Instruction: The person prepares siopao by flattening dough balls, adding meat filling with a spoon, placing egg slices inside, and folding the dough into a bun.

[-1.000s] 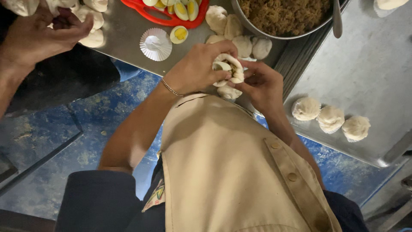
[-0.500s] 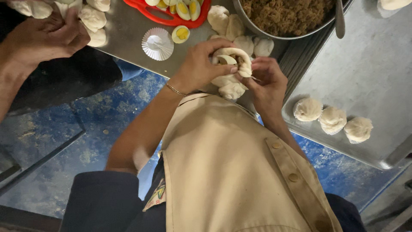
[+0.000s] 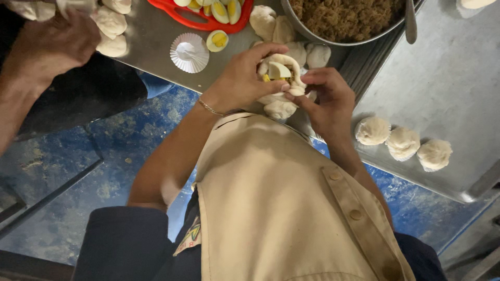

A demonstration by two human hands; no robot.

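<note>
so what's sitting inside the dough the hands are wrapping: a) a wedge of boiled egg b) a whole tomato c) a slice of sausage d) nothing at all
a: a white and yellow boiled egg wedge shows in the open dough held between the left hand and right hand.

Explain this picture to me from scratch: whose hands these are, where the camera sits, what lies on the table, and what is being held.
There is no machine here. A camera on a person's head looks straight down their beige apron at their own two bare hands. The left hand cups an open round of dough with a piece of boiled egg inside; the right hand pinches its edge. On the steel table lie a paper cup liner, a red tray of egg halves, a bowl of brown filling and dough lumps. Three closed buns sit on a metal tray. The hand at top left is another person's.
</note>
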